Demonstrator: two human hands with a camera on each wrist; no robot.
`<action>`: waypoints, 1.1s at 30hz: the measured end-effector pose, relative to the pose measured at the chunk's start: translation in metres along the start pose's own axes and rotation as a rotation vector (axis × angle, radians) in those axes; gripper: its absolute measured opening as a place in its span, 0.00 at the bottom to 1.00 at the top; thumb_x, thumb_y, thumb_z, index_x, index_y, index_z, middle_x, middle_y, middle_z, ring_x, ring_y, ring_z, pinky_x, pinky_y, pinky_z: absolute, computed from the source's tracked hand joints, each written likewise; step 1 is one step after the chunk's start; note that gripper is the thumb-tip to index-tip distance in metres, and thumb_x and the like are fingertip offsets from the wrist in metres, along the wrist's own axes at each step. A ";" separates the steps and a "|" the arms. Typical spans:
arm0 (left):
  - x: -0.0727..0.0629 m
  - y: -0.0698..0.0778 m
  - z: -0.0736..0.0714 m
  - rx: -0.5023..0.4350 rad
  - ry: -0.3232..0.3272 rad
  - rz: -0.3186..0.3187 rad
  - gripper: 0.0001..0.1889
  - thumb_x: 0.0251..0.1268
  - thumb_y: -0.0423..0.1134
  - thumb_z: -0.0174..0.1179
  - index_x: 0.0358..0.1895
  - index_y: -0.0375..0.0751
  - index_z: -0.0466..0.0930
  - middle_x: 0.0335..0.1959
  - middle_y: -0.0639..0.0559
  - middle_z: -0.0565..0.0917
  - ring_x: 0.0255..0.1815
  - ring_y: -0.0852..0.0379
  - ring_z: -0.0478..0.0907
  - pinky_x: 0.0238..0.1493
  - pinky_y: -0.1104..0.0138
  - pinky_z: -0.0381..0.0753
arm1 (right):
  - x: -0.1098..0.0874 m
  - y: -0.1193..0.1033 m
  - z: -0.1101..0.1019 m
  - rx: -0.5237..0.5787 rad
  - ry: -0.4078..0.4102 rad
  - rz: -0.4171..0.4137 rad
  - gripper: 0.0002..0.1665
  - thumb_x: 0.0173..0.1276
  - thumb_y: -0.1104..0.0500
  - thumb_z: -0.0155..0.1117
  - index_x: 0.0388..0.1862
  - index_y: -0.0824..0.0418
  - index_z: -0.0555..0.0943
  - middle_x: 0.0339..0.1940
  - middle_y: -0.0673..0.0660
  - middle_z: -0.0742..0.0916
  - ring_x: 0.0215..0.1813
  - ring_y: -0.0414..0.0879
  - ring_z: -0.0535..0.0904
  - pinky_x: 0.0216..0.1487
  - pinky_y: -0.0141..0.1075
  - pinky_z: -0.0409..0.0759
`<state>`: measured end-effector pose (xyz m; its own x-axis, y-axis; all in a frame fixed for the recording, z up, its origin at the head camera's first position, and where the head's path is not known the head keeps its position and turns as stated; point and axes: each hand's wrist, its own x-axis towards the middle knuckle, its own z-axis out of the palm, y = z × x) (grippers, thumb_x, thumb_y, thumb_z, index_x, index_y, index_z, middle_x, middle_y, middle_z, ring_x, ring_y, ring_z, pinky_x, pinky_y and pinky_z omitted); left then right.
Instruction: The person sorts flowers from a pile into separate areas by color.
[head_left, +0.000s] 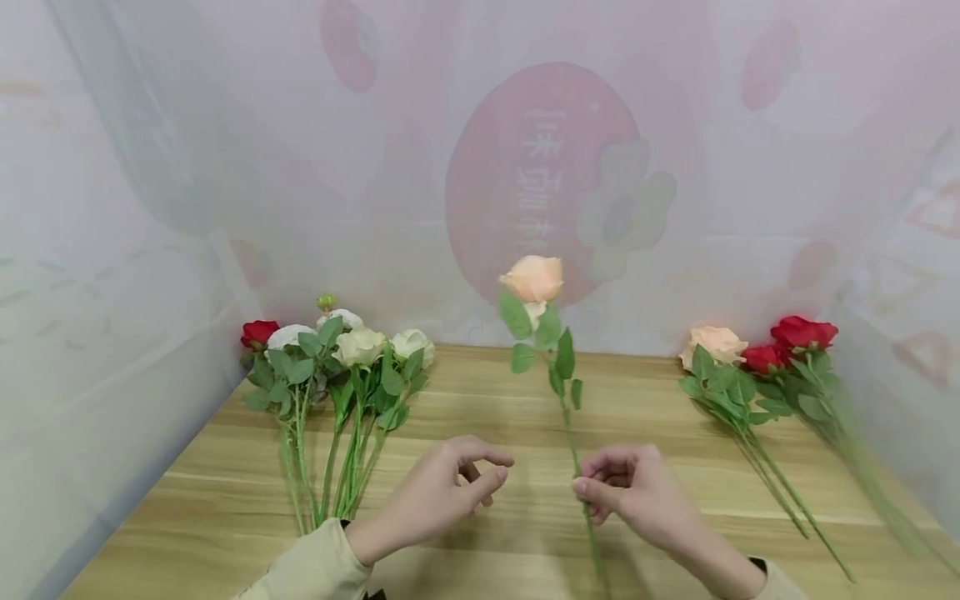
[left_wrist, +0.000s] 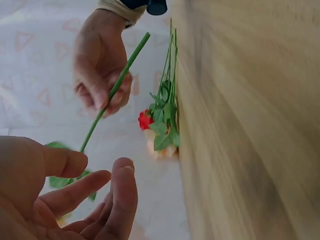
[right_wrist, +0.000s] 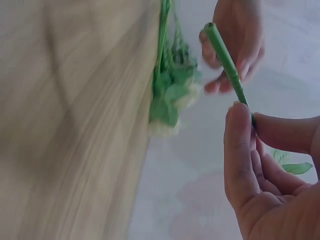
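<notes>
While the right hand (head_left: 630,492) pinches the peach rose (head_left: 565,354), bloom toward eleven o'clock, the left hand (head_left: 453,490), empty, fingers parted, lies at nine.

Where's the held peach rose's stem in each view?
Head: stem just right of centre, lower half.
Left wrist: stem left of centre, mostly upper half.
Right wrist: stem right of centre, mostly upper half.
Shared landmark: the right hand pinching it.
</notes>
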<state>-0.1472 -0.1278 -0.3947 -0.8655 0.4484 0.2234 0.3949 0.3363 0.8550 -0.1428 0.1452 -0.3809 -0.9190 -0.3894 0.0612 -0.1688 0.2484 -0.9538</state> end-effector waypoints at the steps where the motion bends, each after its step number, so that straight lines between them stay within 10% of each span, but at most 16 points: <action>1: -0.001 -0.001 -0.003 0.029 0.004 0.005 0.09 0.72 0.43 0.59 0.49 0.48 0.86 0.46 0.55 0.82 0.29 0.55 0.82 0.23 0.65 0.79 | -0.001 0.003 -0.008 -0.016 0.014 0.007 0.09 0.64 0.68 0.68 0.38 0.75 0.81 0.27 0.62 0.85 0.24 0.49 0.81 0.29 0.44 0.84; 19: -0.011 -0.020 -0.043 0.308 0.131 -0.016 0.09 0.73 0.44 0.59 0.51 0.53 0.84 0.50 0.56 0.82 0.37 0.62 0.79 0.29 0.66 0.78 | -0.017 0.048 -0.186 -0.668 0.338 0.259 0.16 0.68 0.60 0.66 0.39 0.76 0.82 0.23 0.58 0.86 0.25 0.52 0.84 0.28 0.41 0.82; 33: -0.011 -0.020 -0.044 0.359 0.081 0.003 0.05 0.72 0.42 0.60 0.44 0.53 0.84 0.49 0.57 0.81 0.36 0.64 0.79 0.31 0.66 0.78 | -0.012 0.072 -0.202 -0.720 0.270 0.320 0.09 0.62 0.65 0.61 0.31 0.72 0.84 0.18 0.54 0.83 0.22 0.48 0.81 0.27 0.40 0.79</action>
<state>-0.1588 -0.1758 -0.3940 -0.8799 0.3879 0.2746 0.4685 0.6107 0.6384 -0.2163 0.3471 -0.3910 -0.9997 -0.0004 -0.0253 0.0128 0.8532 -0.5215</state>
